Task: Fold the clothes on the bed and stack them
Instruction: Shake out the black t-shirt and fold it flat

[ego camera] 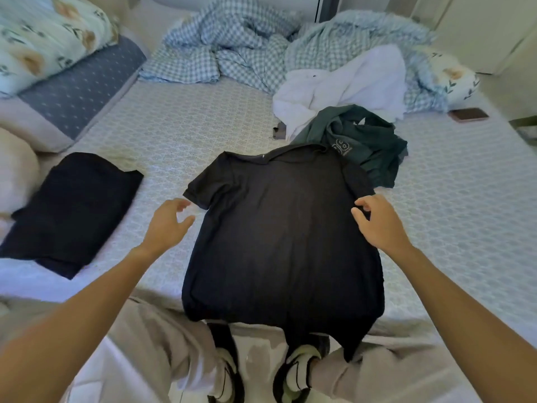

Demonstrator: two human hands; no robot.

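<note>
Black shirt [279,237] before green garment [366,144], white garment [348,88].

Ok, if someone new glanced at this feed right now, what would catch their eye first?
Probably the black T-shirt spread flat in the middle of the bed, its hem hanging over the near edge, with the left hand open beside its sleeve and the right hand pinching the other shoulder. Next, the folded dark garment lying to the left, and the unfolded green garment and white garment heaped behind the shirt.
</note>
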